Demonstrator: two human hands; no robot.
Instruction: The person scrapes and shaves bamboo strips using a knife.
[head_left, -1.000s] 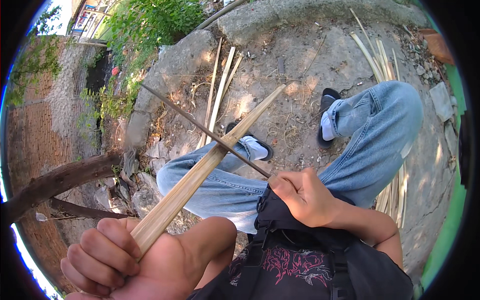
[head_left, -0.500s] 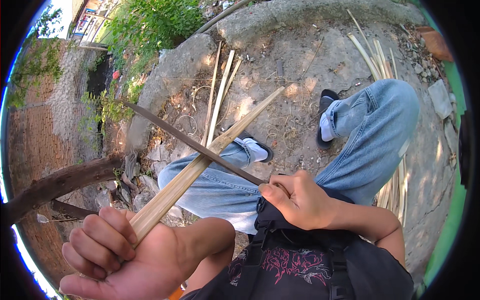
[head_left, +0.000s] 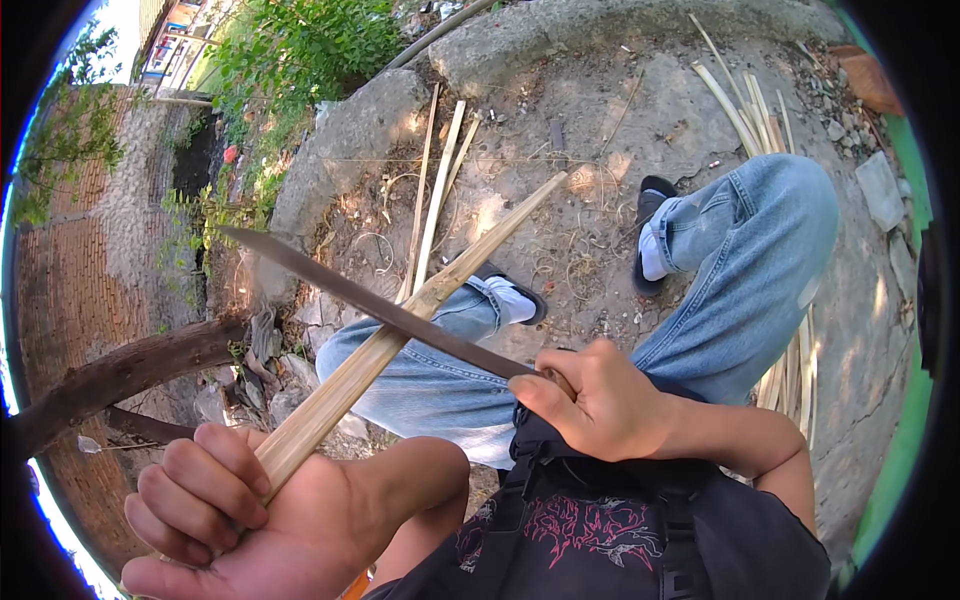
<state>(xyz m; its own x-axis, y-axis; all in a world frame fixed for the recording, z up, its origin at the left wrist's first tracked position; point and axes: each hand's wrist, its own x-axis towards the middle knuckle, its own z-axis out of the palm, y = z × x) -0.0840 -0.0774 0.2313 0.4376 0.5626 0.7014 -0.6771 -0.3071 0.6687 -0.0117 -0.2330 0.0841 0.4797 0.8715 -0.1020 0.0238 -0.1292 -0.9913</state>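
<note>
Pale wood, perhaps split bamboo, makes up the tapered stave [head_left: 345, 387] that slants up and away from my left hand [head_left: 275, 520]. That grip has its fingers curled over the broad end, thumb off to the side, presumably because the thick part fills the palm best and leaves the narrow tip free. My right hand [head_left: 605, 405] is wrapped closely round the handle end of a long dark knife [head_left: 340, 286], thumb laid toward the blade, I'd guess for steering. The blade crosses over the stave well clear of my left fingers; whether its edge bites I cannot tell. My knees in blue jeans [head_left: 740, 290] are spread, which seems to give both arms room. Slim slats [head_left: 438, 195] lie lengthwise on the concrete ground [head_left: 860, 410] at both sides, perhaps grouped to be handy.
</note>
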